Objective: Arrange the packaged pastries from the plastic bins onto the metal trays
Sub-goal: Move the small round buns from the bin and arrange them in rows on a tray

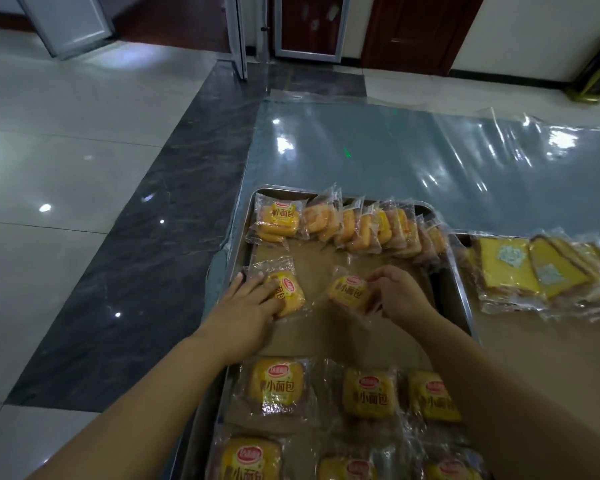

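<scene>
**Two buns going down, middle row barely begun**

Pinching one wrapped bun in my right hand, fingertips on its edge, just over the metal tray! My left hand lies flat, pressing another bun onto the paper liner. Back row stands filled, packets overlapping. Near rows lie flat. I'd say the middle strip remains open. A second tray of cake slices sits right. Bins aren't visible.

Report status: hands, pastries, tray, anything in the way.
Left hand flat on one packaged pastry; right hand pinching another. Both mid metal tray, leaning row along far edge. Nothing blocking the bare middle.
</scene>
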### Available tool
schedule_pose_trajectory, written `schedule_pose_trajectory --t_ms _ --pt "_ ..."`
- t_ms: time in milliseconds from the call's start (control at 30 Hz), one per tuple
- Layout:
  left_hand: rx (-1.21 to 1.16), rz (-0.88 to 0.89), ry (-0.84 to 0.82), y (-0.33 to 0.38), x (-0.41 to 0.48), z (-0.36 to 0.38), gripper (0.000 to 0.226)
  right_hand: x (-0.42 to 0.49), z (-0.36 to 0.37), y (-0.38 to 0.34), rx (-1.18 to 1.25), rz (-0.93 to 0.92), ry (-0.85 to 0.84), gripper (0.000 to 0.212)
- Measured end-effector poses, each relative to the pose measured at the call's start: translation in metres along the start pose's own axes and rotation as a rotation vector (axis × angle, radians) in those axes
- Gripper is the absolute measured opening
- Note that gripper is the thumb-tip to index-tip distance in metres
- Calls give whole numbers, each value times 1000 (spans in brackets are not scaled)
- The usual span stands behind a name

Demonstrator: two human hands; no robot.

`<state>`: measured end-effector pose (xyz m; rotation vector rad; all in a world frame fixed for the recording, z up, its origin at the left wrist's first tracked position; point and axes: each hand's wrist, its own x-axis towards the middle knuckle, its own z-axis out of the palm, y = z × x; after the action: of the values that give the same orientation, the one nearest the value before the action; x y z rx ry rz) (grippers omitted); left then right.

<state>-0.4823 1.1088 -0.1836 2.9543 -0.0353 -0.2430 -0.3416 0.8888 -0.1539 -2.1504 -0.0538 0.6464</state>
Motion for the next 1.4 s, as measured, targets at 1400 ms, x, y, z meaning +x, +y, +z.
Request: schedule_pose_trajectory --t_ms 1400 --pt "-93 -281 113 29 -4 2 56 -28 45 9 -739 -317 44 47"
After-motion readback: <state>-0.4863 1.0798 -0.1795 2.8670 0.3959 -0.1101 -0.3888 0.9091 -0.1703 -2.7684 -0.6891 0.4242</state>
